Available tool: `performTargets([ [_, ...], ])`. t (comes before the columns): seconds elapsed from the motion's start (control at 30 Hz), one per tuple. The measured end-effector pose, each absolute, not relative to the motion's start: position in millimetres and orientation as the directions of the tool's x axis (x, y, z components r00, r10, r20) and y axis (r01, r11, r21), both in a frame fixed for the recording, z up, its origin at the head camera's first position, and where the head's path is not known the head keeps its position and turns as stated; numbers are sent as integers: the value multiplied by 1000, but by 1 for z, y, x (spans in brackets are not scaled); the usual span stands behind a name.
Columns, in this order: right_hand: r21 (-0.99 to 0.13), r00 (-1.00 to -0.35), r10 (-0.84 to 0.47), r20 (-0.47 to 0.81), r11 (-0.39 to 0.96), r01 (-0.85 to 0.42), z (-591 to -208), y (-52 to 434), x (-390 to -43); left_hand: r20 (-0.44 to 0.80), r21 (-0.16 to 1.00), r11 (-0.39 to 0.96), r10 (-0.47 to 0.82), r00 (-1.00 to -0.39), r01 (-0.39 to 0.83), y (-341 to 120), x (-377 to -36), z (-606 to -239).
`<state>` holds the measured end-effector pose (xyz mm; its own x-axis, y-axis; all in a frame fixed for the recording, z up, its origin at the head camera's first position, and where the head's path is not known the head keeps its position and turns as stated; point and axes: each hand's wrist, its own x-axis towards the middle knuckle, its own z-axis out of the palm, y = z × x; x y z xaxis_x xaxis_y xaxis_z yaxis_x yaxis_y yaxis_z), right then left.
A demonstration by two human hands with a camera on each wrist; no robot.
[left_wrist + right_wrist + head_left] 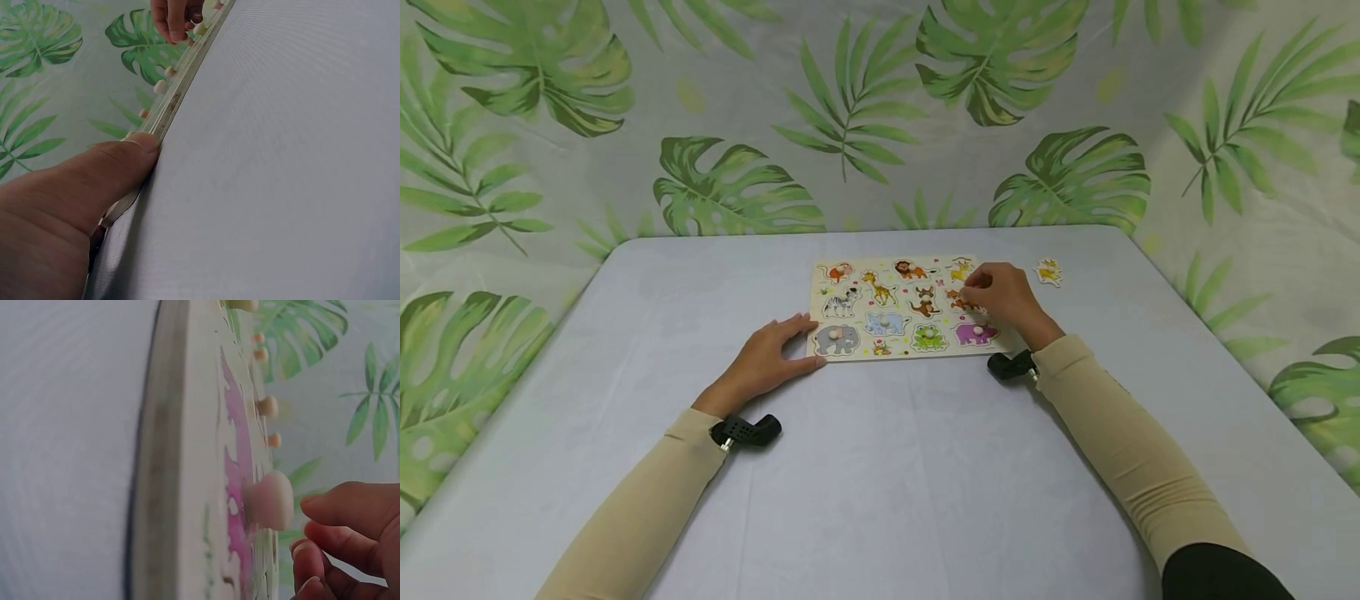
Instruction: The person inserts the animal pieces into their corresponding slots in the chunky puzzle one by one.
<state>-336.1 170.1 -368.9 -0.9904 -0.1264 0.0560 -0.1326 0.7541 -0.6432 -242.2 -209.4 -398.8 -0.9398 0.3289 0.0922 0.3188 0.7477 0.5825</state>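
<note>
Head view shows the puzzle board (901, 307) lying flat on the tabletop (880, 467), the left hand (765, 360) resting with relaxed fingers against its near-left corner, the right hand (1002, 293) pinching an orange piece (957, 297) near its right edge.

Even, soft, diffuse overhead lighting; faint shadows under forearms toward 6 o'clock. No glare. Head view sharp, slight stretch at 3 and 9 o'clock edges. Right wrist close-up strongly blurred; left wrist softer at 7 o'clock.

Table (880, 500) with puzzle board (895, 350), loose piece (1048, 272)
</note>
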Motion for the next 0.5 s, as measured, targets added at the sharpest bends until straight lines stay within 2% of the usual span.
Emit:
performTargets([
  [0.5,-645,-989,-106,106,749,-150,-362,180,-338,108,566,752,337,-935,337,-211,-242,-399],
])
